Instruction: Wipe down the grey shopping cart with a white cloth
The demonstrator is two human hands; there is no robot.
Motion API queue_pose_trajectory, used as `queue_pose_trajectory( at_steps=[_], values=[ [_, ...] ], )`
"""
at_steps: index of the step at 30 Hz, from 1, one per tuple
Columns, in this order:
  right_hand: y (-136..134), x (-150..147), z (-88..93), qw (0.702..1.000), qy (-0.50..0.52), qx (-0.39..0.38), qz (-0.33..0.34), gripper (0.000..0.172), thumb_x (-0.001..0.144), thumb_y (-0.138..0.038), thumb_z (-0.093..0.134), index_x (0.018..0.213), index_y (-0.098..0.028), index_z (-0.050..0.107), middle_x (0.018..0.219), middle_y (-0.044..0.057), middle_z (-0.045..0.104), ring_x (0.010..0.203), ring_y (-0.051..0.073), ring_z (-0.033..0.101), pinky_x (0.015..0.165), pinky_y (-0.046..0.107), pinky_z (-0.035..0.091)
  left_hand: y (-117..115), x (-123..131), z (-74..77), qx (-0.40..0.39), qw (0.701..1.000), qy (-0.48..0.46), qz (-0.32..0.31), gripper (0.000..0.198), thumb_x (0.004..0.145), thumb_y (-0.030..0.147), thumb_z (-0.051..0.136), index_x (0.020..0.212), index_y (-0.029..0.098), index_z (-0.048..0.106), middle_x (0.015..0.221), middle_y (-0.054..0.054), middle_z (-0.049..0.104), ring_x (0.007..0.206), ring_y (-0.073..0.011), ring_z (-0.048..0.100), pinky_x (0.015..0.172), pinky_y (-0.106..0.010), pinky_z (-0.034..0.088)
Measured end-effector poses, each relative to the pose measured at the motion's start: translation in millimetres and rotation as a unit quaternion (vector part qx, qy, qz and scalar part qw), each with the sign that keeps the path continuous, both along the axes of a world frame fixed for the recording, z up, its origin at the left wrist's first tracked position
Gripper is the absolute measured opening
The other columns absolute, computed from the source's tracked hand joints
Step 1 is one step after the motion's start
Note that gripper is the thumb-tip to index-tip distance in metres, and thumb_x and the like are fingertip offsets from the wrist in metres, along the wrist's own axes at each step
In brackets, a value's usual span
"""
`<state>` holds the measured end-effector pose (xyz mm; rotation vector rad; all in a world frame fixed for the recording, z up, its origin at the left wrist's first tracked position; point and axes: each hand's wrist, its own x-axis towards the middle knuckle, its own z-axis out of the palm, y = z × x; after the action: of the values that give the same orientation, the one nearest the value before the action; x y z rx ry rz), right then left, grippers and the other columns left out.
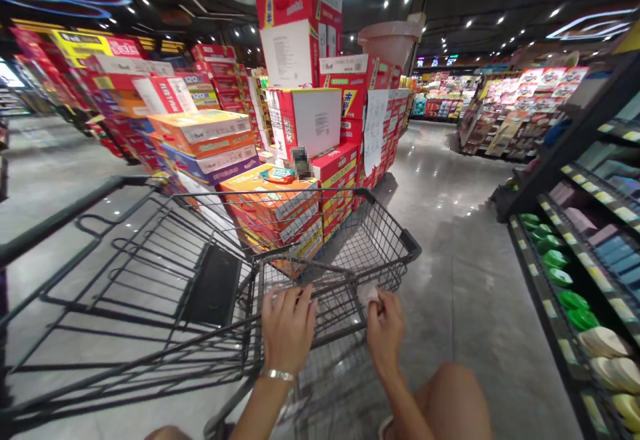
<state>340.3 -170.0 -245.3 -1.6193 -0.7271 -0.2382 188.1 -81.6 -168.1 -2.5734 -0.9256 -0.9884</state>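
Observation:
A black wire shopping cart (395,230) stands directly before me, its basket open at the top. My left hand (287,330), with a silver bracelet at the wrist, lies over the near side rim of the basket, its fingers bent across the wire; the thumb is not clearly seen. To its right, my right hand (386,327) is closed in a pinch on a crumpled whitish tissue (367,293), which touches the wire near the basket's side. A dark flat panel (213,285) sits in the cart's child-seat end, on the left.
Stacked orange boxes (280,193) and red cartons (345,167) rise just beyond the cart. On the right runs a shelf (545,307) with green and pale bowls. Shiny floor (435,187) leads away between them. My bent knee (453,400) shows at the bottom.

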Motion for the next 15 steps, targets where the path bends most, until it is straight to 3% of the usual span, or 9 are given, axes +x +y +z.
queue_pose_trajectory(
  at_steps=[4, 8, 15],
  values=[
    [12.1, -30.0, 17.1, 0.996, -0.054, 0.035, 0.054, 0.024, 0.084, -0.013, 0.047, 0.102, -0.018, 0.062, 0.093, 0.008, 0.056, 0.083, 0.018, 0.056, 0.066, 0.029, 0.047, 11.3, -55.4, 3.1, 0.058, 0.997, -0.003, 0.058, 0.019, 0.086, 0.028, 0.053, 0.095, 0.018, 0.067, 0.081, -0.006, 0.068, 0.08, -0.0218, 0.058, 0.095, -0.049, 0.032],
    [23.8, -52.1, 15.1, 0.992, -0.08, 0.038, 0.093, 0.025, 0.082, -0.008, 0.046, 0.102, -0.018, 0.059, 0.094, 0.008, 0.055, 0.09, 0.018, 0.055, 0.073, 0.032, 0.047, 18.3, -94.3, 6.4, 0.105, 0.991, -0.013, 0.084, 0.023, 0.085, 0.035, 0.055, 0.094, 0.018, 0.067, 0.077, -0.005, 0.068, 0.077, -0.0218, 0.058, 0.096, -0.051, 0.028],
    [31.0, -63.8, 2.5, 0.993, -0.06, 0.016, 0.097, 0.024, 0.081, -0.007, 0.045, 0.099, -0.018, 0.057, 0.094, 0.008, 0.052, 0.087, 0.018, 0.054, 0.07, 0.031, 0.046, 23.4, -103.4, -0.5, 0.081, 0.993, -0.049, 0.069, 0.015, 0.085, 0.031, 0.058, 0.089, 0.021, 0.069, 0.067, 0.0, 0.065, 0.065, -0.0158, 0.053, 0.076, -0.035, 0.032]
  ],
)
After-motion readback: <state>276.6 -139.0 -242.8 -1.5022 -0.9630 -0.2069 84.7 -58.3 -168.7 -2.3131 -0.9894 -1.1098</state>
